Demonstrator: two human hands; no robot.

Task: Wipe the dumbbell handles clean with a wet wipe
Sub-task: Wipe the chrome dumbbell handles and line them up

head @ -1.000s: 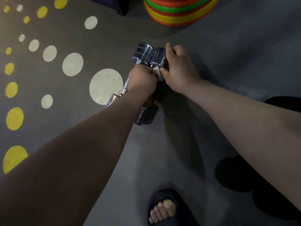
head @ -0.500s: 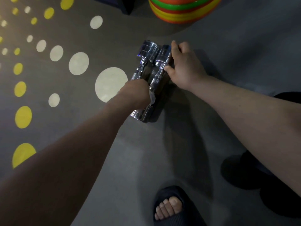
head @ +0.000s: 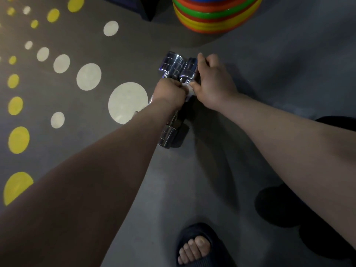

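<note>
Nearest me, my toes show in a dark rubber slide sandal [head: 194,247] on the grey matte floor [head: 192,189], which is painted with round cream and yellow dots [head: 127,103] to my left. Beyond it, two shiny chrome dumbbells [head: 167,136] lie side by side on the floor, touching. My left hand [head: 169,93] is balled around a crumpled white wet wipe [head: 189,89] at their handles; which handle it covers I cannot tell. My right hand [head: 212,81] curls over the far head of the right-hand dumbbell, thumb beside the wipe. Farther off sits a stack of red, green and yellow plastic discs [head: 215,16].
</note>
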